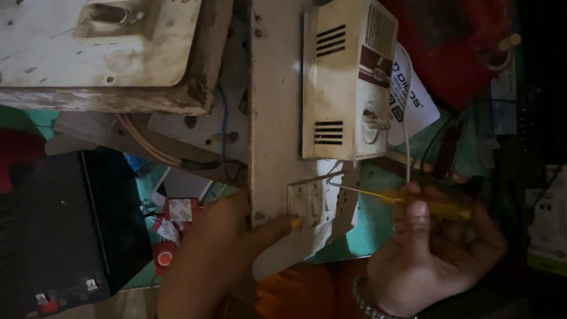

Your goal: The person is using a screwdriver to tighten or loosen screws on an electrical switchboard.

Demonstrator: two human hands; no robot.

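My right hand (434, 248) grips a screwdriver with a clear yellow handle (428, 204); its thin shaft points left and its tip touches a white switch and socket plate (316, 204). That plate sits on the lower end of a dirty white board (274, 112). My left hand (236, 236) presses against the board's lower edge, one fingertip resting on the switch plate. Above the plate a cream box with black vent slots and a round knob (345, 82) is fixed to the same board.
A worn white panel (100, 53) lies at the top left, with wires (171, 156) running beneath it. A black battery (53, 230) sits at the lower left beside small red and white parts (174, 215). A red object (455, 47) fills the top right. A white cord (406, 130) hangs down.
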